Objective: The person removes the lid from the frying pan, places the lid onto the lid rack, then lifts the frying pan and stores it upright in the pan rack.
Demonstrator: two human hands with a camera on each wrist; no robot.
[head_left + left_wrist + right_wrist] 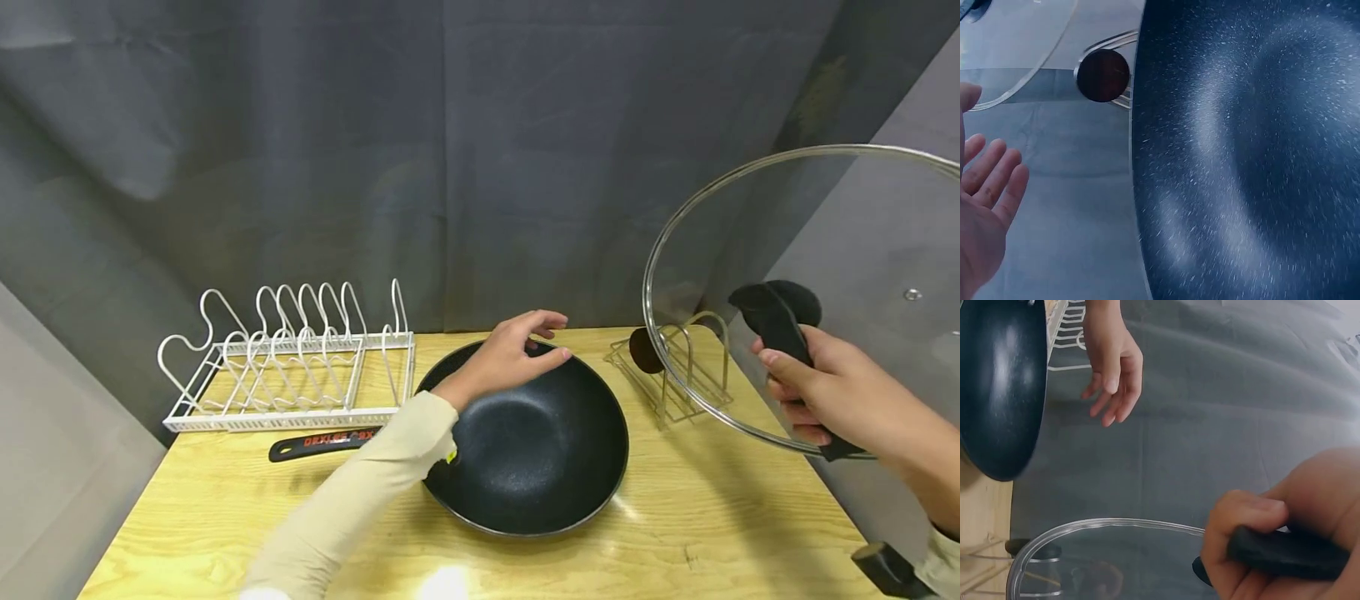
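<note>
The right hand (847, 392) grips the black handle (783, 321) of a glass lid (870, 258), holding it up in the air by the desk's right edge. The left hand (510, 358), fingers loosely bent and holding nothing, hovers over the far side of a black pan (532, 450). The pan sits mid-desk (712, 517), its handle (330, 444) pointing to the left edge. A white rack (288, 418) fills the back left corner; a small wire stand (663, 396) is near the back right corner.

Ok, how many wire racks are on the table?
2: the white metal wire rack left of the round black pan, and the smaller gold wire rack right of it, partly behind the clear round glass lid.
</note>
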